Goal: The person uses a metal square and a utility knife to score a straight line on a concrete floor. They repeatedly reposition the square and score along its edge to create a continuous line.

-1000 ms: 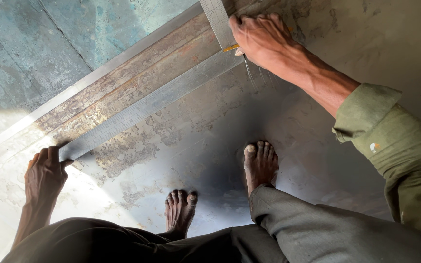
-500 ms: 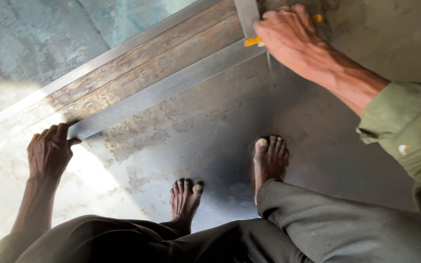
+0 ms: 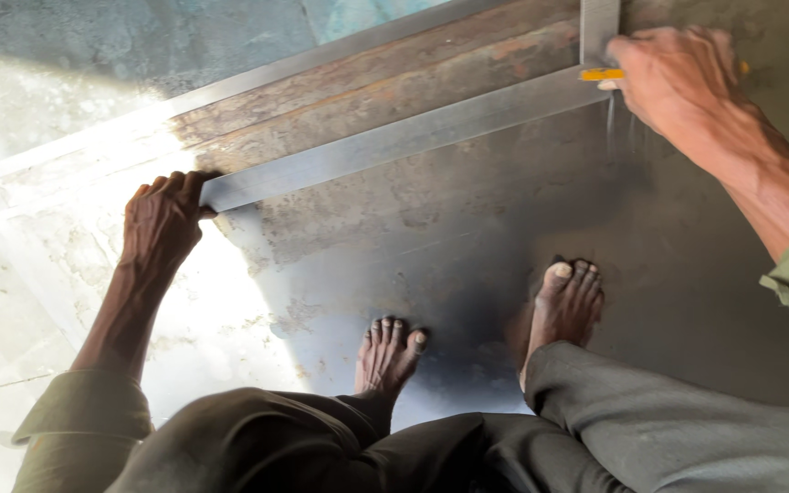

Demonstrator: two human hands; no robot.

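Observation:
A long grey metal straightedge (image 3: pixel 394 141) lies slanted across a dark steel sheet (image 3: pixel 468 246) on the floor. My left hand (image 3: pixel 164 219) presses down on its near left end, fingers curled over the edge. My right hand (image 3: pixel 678 78) is closed around a thin yellow marking tool (image 3: pixel 601 74), its tip at the right end of the straightedge where a second upright metal blade (image 3: pixel 598 27) meets it. Faint scratched lines show on the sheet just under that hand. My two bare feet (image 3: pixel 477 338) stand on the sheet below.
A rusty brown metal strip (image 3: pixel 385 82) runs parallel behind the straightedge, with a pale metal bar (image 3: pixel 321 55) beyond it. Bright sunlight falls on the pale floor (image 3: pixel 38 237) at left. Blue-grey stained floor (image 3: pixel 139 36) lies further back.
The view has shifted so both hands sit lower and further right in the picture. My right hand stays at the corner of the two blades with the yellow tool; the left keeps holding the straightedge end.

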